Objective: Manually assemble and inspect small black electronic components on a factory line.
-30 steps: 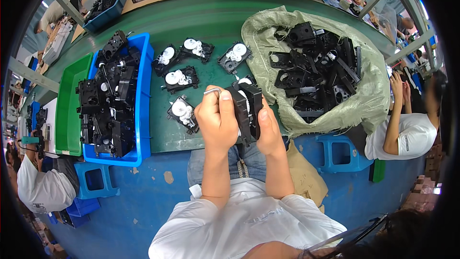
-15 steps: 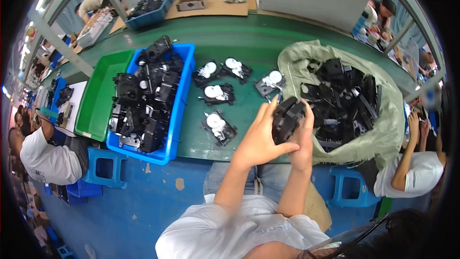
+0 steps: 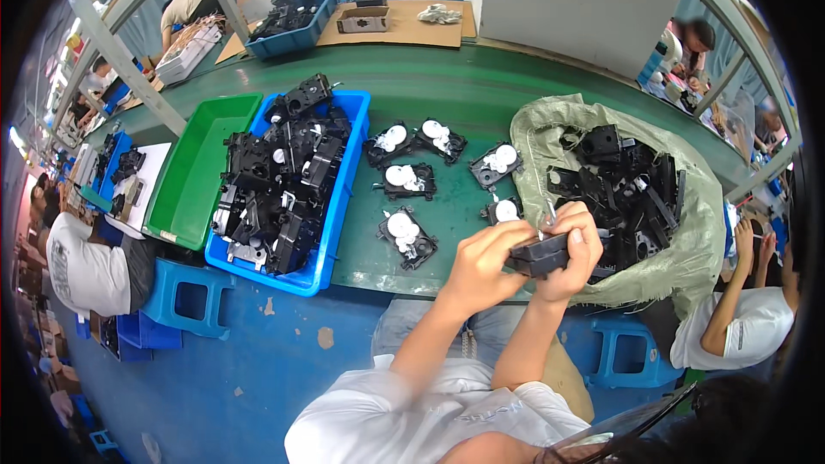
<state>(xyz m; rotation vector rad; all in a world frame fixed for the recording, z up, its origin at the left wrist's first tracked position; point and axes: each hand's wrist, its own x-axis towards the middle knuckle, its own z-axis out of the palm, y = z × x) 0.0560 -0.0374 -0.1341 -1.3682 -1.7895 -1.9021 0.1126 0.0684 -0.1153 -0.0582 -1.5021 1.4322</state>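
Note:
Between my two hands is a black plastic housing (image 3: 540, 256), held in front of the table's near edge. My left hand (image 3: 481, 268) grips its left end, fingers bent over the top. My right hand (image 3: 574, 249) closes round the right end. A small shiny metal piece (image 3: 550, 213) shows at the fingertips above the housing; whether it is fixed to it I cannot tell. Just beyond my left fingers lies a black part with white wheels (image 3: 504, 210), partly hidden. Several similar mechanisms (image 3: 404, 236) lie spread to its left on the green table (image 3: 357, 271).
A blue crate (image 3: 325, 271) heaped with black parts stands left, beside a green tray (image 3: 191, 155). At right an open pale-green sack (image 3: 700, 249) holds more black parts. Blue stools (image 3: 176, 296) and seated people flank me. A cardboard sheet (image 3: 447, 30) lies across the back.
My hands have moved slightly right with the housing and turned it from upright to flatter. The part behind my left fingers has come into view. The whole view has shifted slightly.

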